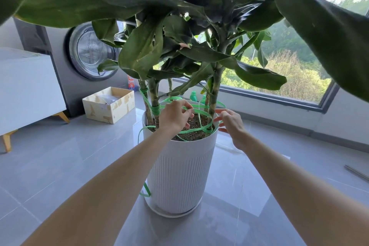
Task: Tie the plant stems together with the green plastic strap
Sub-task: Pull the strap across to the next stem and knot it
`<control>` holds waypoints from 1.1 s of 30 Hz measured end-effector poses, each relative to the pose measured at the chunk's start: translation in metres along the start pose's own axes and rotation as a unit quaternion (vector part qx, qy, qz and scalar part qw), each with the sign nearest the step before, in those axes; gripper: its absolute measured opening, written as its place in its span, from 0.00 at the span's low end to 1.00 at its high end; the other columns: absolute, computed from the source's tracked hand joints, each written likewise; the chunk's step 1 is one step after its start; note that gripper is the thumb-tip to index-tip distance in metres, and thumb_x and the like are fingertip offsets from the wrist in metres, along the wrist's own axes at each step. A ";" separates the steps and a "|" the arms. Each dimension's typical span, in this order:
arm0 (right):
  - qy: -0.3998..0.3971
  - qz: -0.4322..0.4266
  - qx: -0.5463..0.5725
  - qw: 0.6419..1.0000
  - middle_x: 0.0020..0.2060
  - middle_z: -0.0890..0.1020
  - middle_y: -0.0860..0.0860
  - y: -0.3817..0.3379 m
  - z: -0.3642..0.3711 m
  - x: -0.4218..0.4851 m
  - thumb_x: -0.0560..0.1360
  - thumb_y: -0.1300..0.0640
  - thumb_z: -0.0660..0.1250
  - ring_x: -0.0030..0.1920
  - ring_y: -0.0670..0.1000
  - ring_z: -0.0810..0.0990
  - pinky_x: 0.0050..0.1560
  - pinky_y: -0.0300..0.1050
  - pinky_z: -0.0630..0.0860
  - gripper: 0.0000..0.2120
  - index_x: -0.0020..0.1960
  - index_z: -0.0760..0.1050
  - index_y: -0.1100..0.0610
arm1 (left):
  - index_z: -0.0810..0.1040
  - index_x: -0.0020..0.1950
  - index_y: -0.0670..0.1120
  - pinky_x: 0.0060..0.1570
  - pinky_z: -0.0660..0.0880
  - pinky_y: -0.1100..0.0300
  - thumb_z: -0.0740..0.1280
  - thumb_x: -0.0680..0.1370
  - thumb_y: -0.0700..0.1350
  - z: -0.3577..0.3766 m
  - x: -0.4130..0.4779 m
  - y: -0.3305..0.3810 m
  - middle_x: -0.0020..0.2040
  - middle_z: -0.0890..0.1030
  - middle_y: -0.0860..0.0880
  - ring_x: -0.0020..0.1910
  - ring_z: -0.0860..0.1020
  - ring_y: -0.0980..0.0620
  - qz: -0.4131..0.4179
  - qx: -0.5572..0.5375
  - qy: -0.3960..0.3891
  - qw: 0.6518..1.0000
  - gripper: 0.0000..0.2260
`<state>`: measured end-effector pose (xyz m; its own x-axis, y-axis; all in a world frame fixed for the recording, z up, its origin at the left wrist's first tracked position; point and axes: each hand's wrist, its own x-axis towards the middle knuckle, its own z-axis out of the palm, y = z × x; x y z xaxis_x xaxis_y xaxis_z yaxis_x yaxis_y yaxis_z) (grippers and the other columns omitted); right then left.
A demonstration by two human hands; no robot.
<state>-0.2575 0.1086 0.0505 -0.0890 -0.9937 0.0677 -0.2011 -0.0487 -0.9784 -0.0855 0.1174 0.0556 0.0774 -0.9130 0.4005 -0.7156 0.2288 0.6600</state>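
A tall leafy plant grows from a white ribbed pot (180,168). Its stems split into a left pair (152,96) and a right group (214,94). The green plastic strap (200,111) is wound round the left stems and loops loosely across the soil to the right stems; one end hangs down the pot's left side. My left hand (175,116) pinches a loop of the strap above the soil. My right hand (231,124) hovers by the pot's right rim with fingers spread, holding nothing.
An open cardboard box (108,104) sits on the grey tiled floor to the left, in front of a washing machine (87,52). A white cabinet (26,86) stands further left. A window sill (269,96) runs behind the pot, with green bottles (193,96) by it.
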 end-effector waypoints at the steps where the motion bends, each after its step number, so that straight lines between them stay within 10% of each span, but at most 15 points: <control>1: -0.015 0.003 0.005 1.000 0.39 0.78 0.52 -0.001 0.002 0.001 0.78 0.64 0.54 0.44 0.51 0.73 0.53 0.49 0.71 0.13 0.51 0.77 0.58 | 0.76 0.50 0.49 0.34 0.77 0.61 0.65 0.78 0.49 0.002 0.000 0.001 0.42 0.85 0.52 0.25 0.79 0.59 -0.006 0.004 0.008 1.000 0.05; 25: -0.166 0.079 0.144 0.972 0.47 0.85 0.56 0.006 0.012 0.031 0.83 0.50 0.44 0.53 0.56 0.78 0.68 0.55 0.66 0.27 0.43 0.80 0.57 | 0.78 0.45 0.50 0.38 0.80 0.55 0.67 0.76 0.48 0.016 0.015 -0.001 0.41 0.85 0.51 0.32 0.82 0.52 -0.036 0.004 0.066 0.997 0.03; 33: -0.135 0.100 0.267 0.949 0.41 0.83 0.50 0.001 0.022 0.032 0.84 0.55 0.45 0.47 0.47 0.79 0.52 0.42 0.71 0.19 0.53 0.74 0.58 | 0.76 0.46 0.48 0.33 0.77 0.61 0.65 0.79 0.46 0.011 0.012 0.003 0.42 0.85 0.50 0.26 0.80 0.56 -0.018 -0.023 0.049 0.998 0.03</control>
<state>-0.2392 0.0749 0.0470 0.1933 -0.9747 -0.1120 0.3224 0.1709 -0.9311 -0.0941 0.1030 0.0555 0.1720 -0.8839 0.4349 -0.6790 0.2135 0.7024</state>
